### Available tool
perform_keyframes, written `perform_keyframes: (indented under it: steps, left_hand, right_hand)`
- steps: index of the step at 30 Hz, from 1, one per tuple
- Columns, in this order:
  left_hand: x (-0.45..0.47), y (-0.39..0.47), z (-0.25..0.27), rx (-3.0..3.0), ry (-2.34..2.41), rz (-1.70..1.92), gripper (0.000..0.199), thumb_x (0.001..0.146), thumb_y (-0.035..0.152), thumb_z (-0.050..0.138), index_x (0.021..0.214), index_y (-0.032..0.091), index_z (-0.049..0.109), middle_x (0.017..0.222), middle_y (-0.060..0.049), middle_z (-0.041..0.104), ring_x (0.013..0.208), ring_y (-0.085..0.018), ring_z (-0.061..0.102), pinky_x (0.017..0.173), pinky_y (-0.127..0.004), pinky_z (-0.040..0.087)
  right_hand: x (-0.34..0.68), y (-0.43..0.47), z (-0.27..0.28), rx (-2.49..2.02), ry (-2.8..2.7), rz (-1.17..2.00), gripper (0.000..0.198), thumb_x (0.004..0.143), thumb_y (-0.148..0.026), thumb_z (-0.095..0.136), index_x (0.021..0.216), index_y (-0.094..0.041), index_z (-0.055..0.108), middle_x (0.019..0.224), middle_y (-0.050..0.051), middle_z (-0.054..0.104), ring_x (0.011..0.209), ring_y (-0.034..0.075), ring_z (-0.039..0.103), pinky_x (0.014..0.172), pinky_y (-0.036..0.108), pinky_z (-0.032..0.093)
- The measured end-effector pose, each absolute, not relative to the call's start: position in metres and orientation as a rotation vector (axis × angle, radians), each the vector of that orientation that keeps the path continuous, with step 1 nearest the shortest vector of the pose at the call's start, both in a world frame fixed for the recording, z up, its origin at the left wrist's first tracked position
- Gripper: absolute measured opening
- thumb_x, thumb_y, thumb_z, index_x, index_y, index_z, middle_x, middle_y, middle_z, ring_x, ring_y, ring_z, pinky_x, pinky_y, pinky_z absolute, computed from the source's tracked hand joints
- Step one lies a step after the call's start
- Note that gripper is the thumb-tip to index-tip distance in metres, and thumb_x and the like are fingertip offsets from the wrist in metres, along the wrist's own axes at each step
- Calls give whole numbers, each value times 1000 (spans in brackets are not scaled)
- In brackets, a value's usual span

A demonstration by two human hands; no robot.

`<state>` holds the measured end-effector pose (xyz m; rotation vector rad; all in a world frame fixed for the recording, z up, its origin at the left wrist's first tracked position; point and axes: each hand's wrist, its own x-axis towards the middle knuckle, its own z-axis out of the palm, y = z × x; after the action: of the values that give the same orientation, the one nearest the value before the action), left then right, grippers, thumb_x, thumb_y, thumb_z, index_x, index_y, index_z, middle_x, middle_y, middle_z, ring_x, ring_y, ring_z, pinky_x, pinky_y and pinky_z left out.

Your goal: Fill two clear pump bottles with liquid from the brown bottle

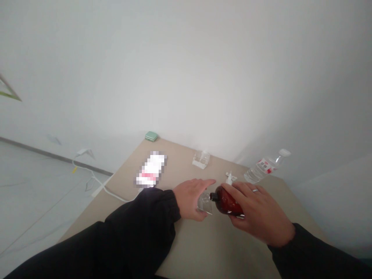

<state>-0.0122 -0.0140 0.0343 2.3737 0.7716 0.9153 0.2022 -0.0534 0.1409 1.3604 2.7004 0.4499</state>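
In the head view my right hand [258, 209] is wrapped round a reddish-brown bottle [228, 200]. The bottle is tilted on its side, its dark uncapped neck pointing left. Just left of that neck, my left hand [190, 199] curves round a small clear container [205, 202], thumb and fingers on either side of it. The bottle's mouth is right at the clear container's edge; whether they touch, or any liquid flows, I cannot tell. Behind the bottle lies a small white object [231, 178], its kind unclear.
On the beige table [209, 248] are a blurred-out phone [152, 169] with a white cable [113, 197], a green case [151, 136] at the far left corner, a clear square holder [201, 159] and a water bottle [266, 166] at the right. A wall [186, 77] stands behind.
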Motion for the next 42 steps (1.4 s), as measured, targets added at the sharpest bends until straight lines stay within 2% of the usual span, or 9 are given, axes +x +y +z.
perform_keyframes:
  steps: [42]
  left_hand:
    - [-13,-15,37,2351,768,909,95,60,36,73,141,15,27,122,-14,56,104,-30,57,97,-45,43]
  right_hand:
    - [193,-54,151,1319,2663,501,62,67,-31,67,126,-23,53,113,9,64,100,29,58,86,40,37]
